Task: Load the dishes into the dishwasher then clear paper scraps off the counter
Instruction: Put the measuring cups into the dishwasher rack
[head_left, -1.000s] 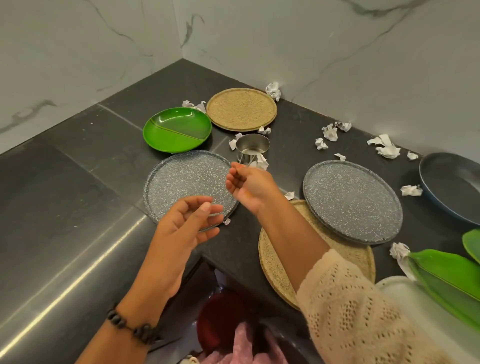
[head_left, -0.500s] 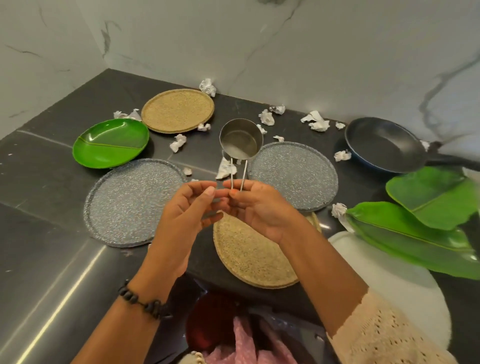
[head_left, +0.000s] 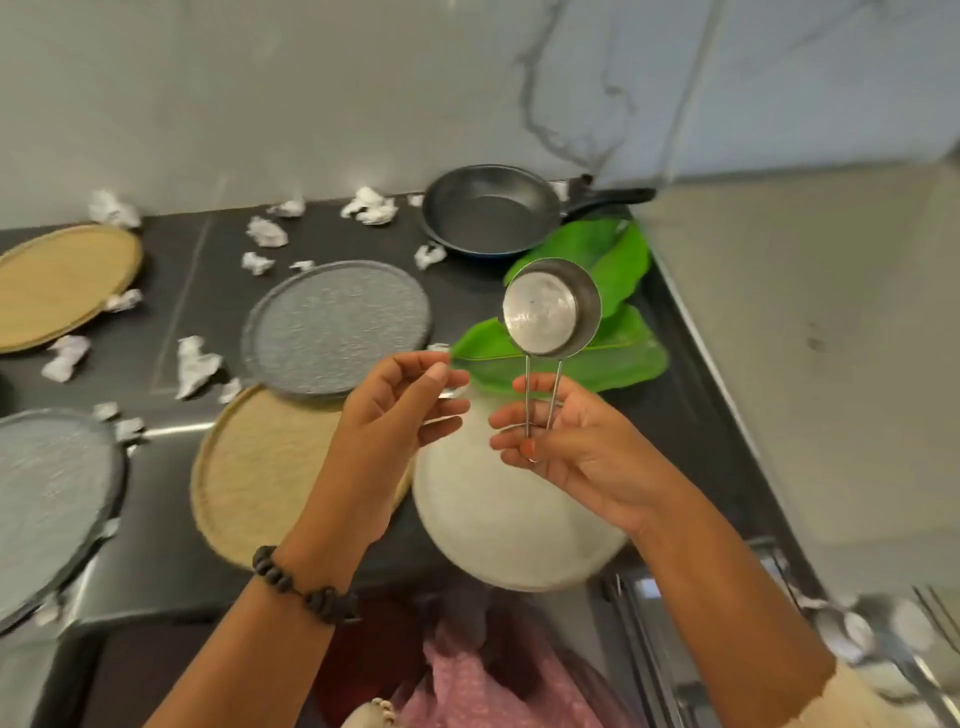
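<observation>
Pinching the twin wire handle of a small steel measuring cup (head_left: 551, 315), the right hand (head_left: 569, 449) holds it upright above the near counter edge, its dull base turned toward the camera. Just left of it the left hand (head_left: 397, 415) hangs with fingers loosely curled, grasping nothing. At the near right, blurred metal racks of what seems to be the open dishwasher (head_left: 878, 639) show, with pale shapes I cannot identify, so what is loaded already cannot be told. Under the hands a round white plate (head_left: 498, 525) overhangs the dark stone counter (head_left: 171, 551), beside a woven tan round plate (head_left: 260, 467) to its left. Farther out lie a speckled grey round plate (head_left: 335, 327), another grey one (head_left: 47, 499) at the left edge, green leaf-shaped dishes (head_left: 613, 353), a second tan plate (head_left: 57, 283) and a black frying pan (head_left: 493, 210). Crumpled white paper scraps (head_left: 195, 366) dot the counter to the wall. By my judgement loading has hardly begun and the scraps are untouched.
</observation>
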